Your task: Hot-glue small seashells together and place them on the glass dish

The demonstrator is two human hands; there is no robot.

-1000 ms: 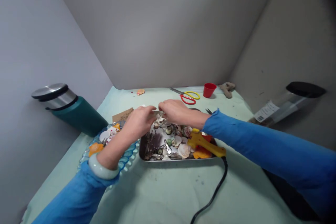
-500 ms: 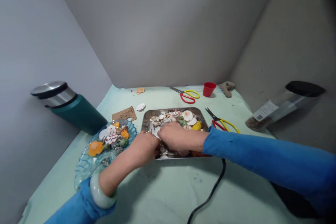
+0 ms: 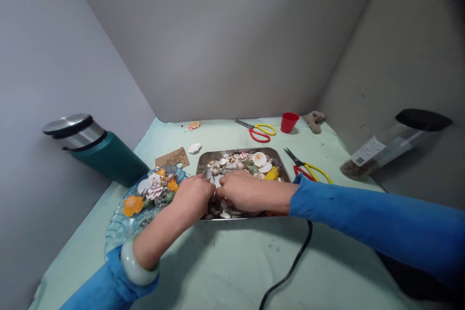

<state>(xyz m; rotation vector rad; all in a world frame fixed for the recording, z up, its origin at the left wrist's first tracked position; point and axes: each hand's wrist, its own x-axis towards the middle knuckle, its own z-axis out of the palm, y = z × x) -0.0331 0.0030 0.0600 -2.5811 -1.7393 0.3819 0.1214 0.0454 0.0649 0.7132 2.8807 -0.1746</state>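
Observation:
A shallow metal tray holds a heap of small seashells, with white, green and yellow ones among them. Over its left edge my left hand is curled, its fingertips pressed together. My right hand reaches in from the right, closed, low over the shells and close to the left one. Whatever is pinched in either hand is hidden by the fingers. A pale flat patch shows just behind the fingertips. Beside my left forearm, a blue scalloped glass plate carries shells, including an orange one.
Two pairs of scissors, a red cup and a brown lump lie behind and right. A teal bottle stands left, a clear jar right. A black cord crosses the front. A cardboard piece lies behind the plate.
My left hand has shifted slightly left and up, uncovering more shells at the tray's front left. The right hand has barely moved.

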